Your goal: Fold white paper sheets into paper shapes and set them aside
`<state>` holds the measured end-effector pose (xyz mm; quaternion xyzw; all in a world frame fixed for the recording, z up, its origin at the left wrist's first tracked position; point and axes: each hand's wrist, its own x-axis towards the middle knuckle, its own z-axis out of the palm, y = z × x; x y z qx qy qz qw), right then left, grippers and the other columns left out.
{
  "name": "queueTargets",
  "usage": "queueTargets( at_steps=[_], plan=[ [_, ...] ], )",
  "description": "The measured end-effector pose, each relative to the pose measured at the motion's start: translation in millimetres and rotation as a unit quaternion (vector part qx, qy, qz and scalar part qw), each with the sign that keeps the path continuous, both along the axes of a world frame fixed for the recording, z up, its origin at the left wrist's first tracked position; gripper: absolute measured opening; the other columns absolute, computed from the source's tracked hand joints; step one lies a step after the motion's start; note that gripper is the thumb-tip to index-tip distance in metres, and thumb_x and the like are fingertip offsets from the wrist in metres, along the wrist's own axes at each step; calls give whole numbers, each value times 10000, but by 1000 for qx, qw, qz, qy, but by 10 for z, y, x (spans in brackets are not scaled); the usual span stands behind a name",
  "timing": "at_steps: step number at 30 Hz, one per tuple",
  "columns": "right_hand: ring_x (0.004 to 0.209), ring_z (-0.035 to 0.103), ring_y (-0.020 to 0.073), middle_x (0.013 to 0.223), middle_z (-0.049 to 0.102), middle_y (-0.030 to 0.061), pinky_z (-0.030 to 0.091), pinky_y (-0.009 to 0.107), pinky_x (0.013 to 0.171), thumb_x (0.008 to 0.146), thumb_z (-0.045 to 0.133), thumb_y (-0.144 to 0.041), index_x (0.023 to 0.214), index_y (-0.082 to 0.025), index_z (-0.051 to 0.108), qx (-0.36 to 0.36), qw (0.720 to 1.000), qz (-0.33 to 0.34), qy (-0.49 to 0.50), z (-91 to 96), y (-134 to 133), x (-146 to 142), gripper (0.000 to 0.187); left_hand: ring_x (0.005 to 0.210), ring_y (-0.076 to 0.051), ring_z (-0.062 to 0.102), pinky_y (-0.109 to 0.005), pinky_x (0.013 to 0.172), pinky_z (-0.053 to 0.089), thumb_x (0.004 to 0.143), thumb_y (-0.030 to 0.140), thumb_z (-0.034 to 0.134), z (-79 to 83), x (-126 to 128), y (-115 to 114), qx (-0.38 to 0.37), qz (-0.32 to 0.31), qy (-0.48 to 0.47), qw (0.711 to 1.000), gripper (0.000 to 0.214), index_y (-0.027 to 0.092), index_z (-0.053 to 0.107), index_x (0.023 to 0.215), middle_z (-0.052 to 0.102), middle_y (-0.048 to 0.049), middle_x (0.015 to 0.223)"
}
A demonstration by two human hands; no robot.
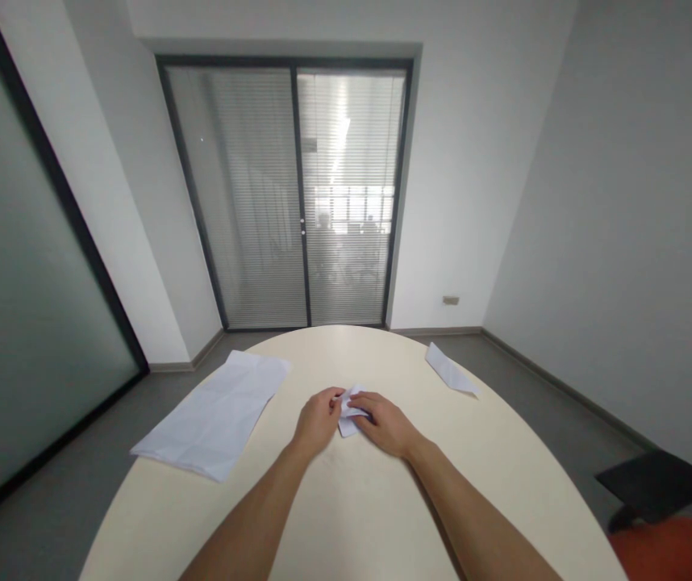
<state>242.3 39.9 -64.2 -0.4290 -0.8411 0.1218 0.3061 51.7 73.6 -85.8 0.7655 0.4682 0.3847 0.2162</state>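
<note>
While the left hand (320,421) and right hand (387,424) pinch a small folded white paper (351,411) at twelve o'clock, uneven pulling could skew or tear its folds.

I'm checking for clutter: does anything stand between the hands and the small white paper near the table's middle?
Nothing visible does: the left hand and right hand both touch the small white paper. The large sheet lies apart to the left, the narrow piece apart to the right.
</note>
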Motion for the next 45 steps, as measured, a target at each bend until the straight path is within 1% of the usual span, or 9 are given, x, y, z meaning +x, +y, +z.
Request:
queueTargets(
  at_steps=[21,30,39,45],
  plan=[
    [1171,586,241,1241,667,97,434,402,1040,890,560,-227,1164,-214,682,-3,1000,2,12,-30,14,17,301,830,-163,670,-239,746,492,904,214,494,56,7,-43,0,12,11,1000,252,223,687,1067,739,-30,986],
    [1163,591,233,1240,668,91,433,388,1033,888,557,-207,1168,-216,677,8,1000,21,7,-11,11,6,305,837,-161,672,-240,764,490,908,217,492,43,9,-33,0,4,18,1000,263,228,686,1085,739,-33,989],
    [1162,589,238,1235,669,98,436,400,1033,887,560,-202,1176,-212,674,6,1000,22,15,-24,16,8,310,839,-157,671,-230,751,482,909,209,489,47,3,-41,3,7,22,1000,261,235,688,1076,739,-30,990],
    [1169,586,245,1242,666,100,433,417,1038,879,572,-206,1185,-218,672,3,1000,19,17,-34,28,15,323,835,-161,670,-242,761,489,901,201,495,43,2,-37,4,6,16,1000,255,230,687,1067,739,-30,983]
  ],
)
